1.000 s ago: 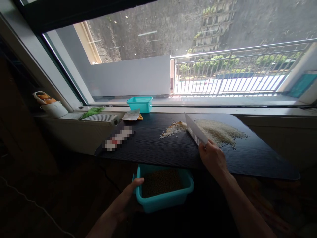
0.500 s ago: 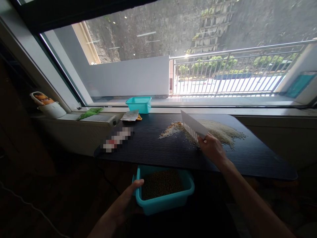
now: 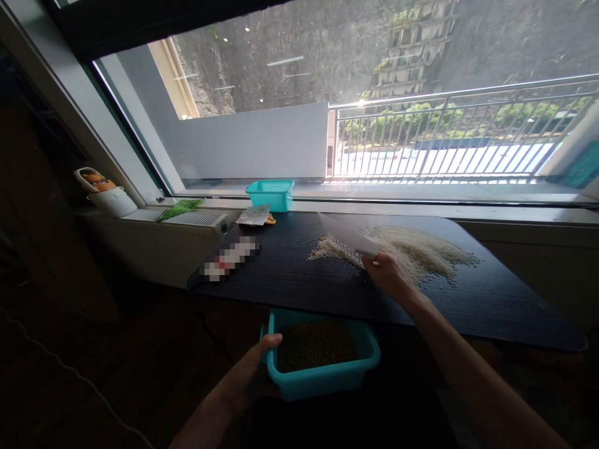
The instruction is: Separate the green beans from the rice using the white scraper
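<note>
My right hand (image 3: 388, 273) grips the near end of a white flat sheet (image 3: 350, 236) with a row of slots or teeth along its lower edge. The sheet leans over the tabletop, at the left side of a spread heap of pale, rice-like grains (image 3: 416, 246). A smaller patch of grains (image 3: 322, 247) with some orange-yellow bits lies to the left of the sheet, partly hidden by it. Below the table's front edge, my left hand (image 3: 248, 371) holds a turquoise tub (image 3: 327, 380) by its left side, thumb over the rim. Small brown pellets (image 3: 318, 343) cover the tub's bottom.
On the dark table (image 3: 290, 268) are a blurred-out item (image 3: 231, 257) and a silvery packet (image 3: 254, 215). Another turquoise tub (image 3: 271, 196) stands by the window. A green cloth (image 3: 180, 209) and a white pot (image 3: 112, 201) rest on the radiator at left.
My right hand has moved the slotted sheet left, over the smaller grain patch, and the sheet lies flatter. The left hand keeps hold of the tub. The view has shifted slightly.
</note>
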The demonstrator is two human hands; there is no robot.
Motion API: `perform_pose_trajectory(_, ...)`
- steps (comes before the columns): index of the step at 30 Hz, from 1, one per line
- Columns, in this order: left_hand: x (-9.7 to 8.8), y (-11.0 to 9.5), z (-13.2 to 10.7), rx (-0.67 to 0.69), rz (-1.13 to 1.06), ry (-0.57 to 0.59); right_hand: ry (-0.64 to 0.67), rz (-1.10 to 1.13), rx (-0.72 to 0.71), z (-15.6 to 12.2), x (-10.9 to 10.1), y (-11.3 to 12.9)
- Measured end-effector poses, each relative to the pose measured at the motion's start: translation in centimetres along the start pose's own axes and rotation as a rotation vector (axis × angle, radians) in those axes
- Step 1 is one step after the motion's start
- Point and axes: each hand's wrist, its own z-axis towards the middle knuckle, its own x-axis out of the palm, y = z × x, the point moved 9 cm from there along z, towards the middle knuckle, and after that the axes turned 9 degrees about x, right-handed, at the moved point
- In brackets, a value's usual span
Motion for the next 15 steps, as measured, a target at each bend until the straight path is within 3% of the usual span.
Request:
perform_pose_trajectory(7, 0.4, -0.1, 0.0, -0.007, 0.000, 0.041, 0.060, 0.072, -0.056, -0.2, -0.5, 0.8)
perform_pose_trajectory(11, 0.5, -0.1, -0.1, -0.022, 0.011, 0.047, 0.075, 0.109, -0.026, 3.2, 0.5, 1.8)
perform_pose_trajectory(15, 0.6, 0.0, 0.0, -0.039, 0.013, 0.040, 0.164, 0.140, -0.052, 7.9, 3.8, 3.7)
